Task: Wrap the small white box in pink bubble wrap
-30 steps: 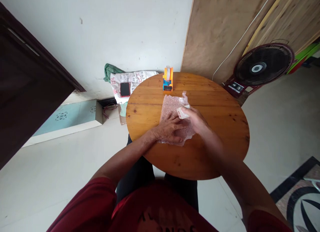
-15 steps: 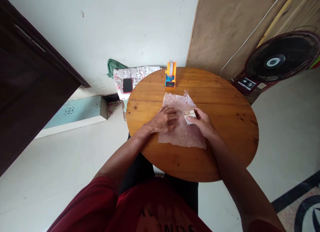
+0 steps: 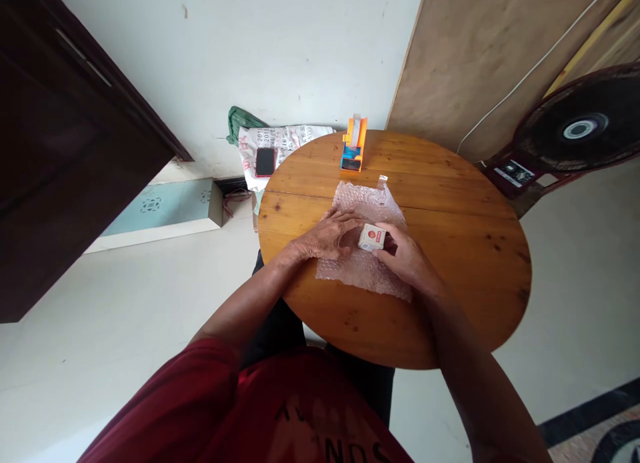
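Observation:
A sheet of pinkish bubble wrap (image 3: 367,276) lies flat on the round wooden table (image 3: 465,250). A strip of clear tape (image 3: 383,182) sticks out from its far edge. Above the sheet's middle, my right hand (image 3: 407,253) grips a small white box (image 3: 373,237) with a red mark on its face, thumb on one side and fingers on the other. My left hand (image 3: 334,235) rests palm down on the left part of the bubble wrap, fingers spread and pointing toward the box.
An orange and blue tape dispenser (image 3: 353,144) stands near the table's far edge. Beyond the table's left edge, a dark phone (image 3: 265,162) lies on a printed white sack (image 3: 295,138) beside a green bag (image 3: 244,124). A large fan (image 3: 583,126) is at the right.
The small box has been turned in my right hand, so its red-marked face shows, and it sits slightly farther left. My left hand stays on the bubble wrap. The view has shifted a little.

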Available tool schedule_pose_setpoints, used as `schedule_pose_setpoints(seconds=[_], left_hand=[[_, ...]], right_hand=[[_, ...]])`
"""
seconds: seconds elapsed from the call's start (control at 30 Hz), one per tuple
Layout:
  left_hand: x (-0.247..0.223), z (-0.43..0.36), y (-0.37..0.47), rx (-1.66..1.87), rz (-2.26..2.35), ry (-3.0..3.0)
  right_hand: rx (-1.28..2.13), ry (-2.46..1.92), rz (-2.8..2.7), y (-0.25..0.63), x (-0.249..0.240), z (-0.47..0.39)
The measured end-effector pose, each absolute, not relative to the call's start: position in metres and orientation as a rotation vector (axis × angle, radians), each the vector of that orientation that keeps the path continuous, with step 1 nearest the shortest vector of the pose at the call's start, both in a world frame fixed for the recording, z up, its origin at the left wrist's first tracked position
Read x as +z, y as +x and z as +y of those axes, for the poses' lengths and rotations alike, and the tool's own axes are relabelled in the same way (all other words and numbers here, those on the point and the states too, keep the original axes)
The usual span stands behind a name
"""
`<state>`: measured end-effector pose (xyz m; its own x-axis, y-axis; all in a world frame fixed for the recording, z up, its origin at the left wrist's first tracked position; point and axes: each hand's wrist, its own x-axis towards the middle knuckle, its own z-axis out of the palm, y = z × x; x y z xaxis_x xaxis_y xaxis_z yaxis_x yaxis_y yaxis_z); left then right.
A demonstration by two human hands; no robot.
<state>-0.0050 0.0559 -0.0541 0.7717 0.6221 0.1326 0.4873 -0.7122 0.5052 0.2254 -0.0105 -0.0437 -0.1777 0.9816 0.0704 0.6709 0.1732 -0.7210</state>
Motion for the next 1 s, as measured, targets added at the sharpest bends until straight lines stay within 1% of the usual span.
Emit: schedule_pose_setpoints(seconds=[0.2,0.73,1.0], left_hand=[[-0.053,0.056,-0.005,0.387,0.841,2.512],[-0.059,0.059,-0.007,0.401,0.831,2.525],[-0.055,0.057,-0.007,0.391,0.829,2.529]], right_hand=[[0.825,-1.503,-1.862,0.223,-0.043,-0.010],[0.866,-1.483,-1.873,0.223,-0.045,-0.011],[0.775,-1.498,-1.881,0.223,-0.052,-0.011]])
